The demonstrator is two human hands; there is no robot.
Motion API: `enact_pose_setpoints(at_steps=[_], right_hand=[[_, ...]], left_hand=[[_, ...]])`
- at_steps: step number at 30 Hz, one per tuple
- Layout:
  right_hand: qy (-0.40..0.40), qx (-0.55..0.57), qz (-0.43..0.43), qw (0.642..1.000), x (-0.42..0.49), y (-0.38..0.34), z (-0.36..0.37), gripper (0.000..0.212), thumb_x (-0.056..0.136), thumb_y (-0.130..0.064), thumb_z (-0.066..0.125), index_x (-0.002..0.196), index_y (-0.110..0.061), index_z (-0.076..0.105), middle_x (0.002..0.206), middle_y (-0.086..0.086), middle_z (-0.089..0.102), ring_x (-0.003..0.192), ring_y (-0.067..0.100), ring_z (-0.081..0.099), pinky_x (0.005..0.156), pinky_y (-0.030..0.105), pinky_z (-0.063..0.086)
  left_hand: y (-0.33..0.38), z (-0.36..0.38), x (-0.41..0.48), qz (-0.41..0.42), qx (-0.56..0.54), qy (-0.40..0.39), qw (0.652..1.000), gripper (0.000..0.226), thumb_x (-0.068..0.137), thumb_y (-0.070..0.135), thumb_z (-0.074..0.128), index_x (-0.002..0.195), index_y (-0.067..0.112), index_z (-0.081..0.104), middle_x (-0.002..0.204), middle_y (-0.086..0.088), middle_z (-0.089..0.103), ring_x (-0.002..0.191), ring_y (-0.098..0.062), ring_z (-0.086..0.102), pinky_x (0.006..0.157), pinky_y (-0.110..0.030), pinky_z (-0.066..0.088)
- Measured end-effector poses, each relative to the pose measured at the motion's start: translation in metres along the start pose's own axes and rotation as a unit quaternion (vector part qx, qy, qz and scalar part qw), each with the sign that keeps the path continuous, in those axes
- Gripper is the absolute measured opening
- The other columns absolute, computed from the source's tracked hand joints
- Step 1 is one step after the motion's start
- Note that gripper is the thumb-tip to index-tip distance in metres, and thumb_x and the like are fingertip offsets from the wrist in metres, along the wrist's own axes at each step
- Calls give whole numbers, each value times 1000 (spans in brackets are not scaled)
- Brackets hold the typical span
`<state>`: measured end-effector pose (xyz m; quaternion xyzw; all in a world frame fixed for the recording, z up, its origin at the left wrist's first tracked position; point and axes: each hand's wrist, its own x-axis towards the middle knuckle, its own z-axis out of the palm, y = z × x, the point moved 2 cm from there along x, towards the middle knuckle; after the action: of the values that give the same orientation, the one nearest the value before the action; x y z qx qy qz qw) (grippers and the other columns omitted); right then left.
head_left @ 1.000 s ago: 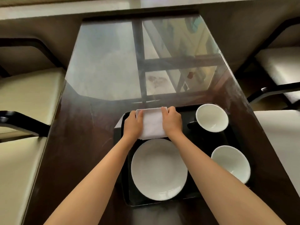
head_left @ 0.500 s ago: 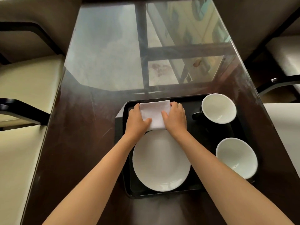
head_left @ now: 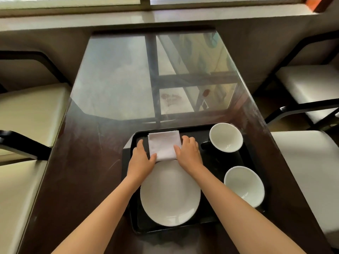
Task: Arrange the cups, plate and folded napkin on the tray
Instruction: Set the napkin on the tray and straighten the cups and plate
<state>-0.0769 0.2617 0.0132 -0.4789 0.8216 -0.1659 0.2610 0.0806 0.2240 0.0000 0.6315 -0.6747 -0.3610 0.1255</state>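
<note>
A black tray lies on the dark table in front of me. A white folded napkin rests flat in its far left part. My left hand touches the napkin's left and near edge, thumb on the cloth. My right hand presses its right edge with the fingers curled. A white plate sits just behind my wrists in the near left part. Two dark cups with white insides stand on the right: one far, one near.
The table has a glass panel in its far half that mirrors a window. Cream-cushioned chairs with black arms stand on the left and right. A window sill runs along the back.
My hands have slid back along the napkin's sides toward its near edge, leaving more of the cloth bare. The napkin now lies flat on the tray. My view has tilted up.
</note>
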Motion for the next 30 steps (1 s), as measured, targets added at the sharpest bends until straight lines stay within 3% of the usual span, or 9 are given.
enact_pose_setpoints(at_steps=[5,9,12,16,23,30], right_hand=[[-42,-70,-40,996,-28,7,-9,36,98,-33,34,117,-6,49,121,14,50,112,30,43,92,40,40],[-59,-124,-66,988,-48,18,-12,36,99,-34,31,113,-8,50,118,12,52,109,29,45,87,38,40],[-77,-159,-74,981,-56,25,-11,34,99,-31,34,116,-6,50,120,13,51,112,30,45,88,39,41],[-75,-152,-76,983,-58,30,-9,21,96,-17,42,112,-7,49,119,12,52,111,31,47,83,39,43],[-52,-137,-88,985,-60,36,-4,26,90,-4,43,113,-9,51,115,13,54,108,32,49,79,39,43],[-53,-104,-105,988,-63,44,-1,28,89,-3,41,111,-11,57,108,12,56,101,31,52,74,37,42]], left_hand=[[-11,-1,-30,5,28,-15,999,59,91,32,54,140,10,30,119,-17,57,103,-27,58,83,-36,48],[-15,0,-43,8,43,-31,999,48,91,23,53,135,9,37,88,-6,63,78,-18,60,63,-29,45],[-15,0,-48,8,65,-35,997,26,93,19,49,118,11,51,104,-7,64,89,-21,60,73,-33,49],[-14,-2,-53,11,86,-33,996,11,92,13,46,97,12,56,95,-7,63,82,-22,58,72,-38,50],[-15,-4,-63,4,85,-34,996,13,91,11,45,99,11,55,97,-7,62,86,-24,57,76,-40,51],[-15,-5,-72,14,92,-29,995,16,91,11,44,102,10,57,99,-10,63,87,-25,56,71,-35,46]])
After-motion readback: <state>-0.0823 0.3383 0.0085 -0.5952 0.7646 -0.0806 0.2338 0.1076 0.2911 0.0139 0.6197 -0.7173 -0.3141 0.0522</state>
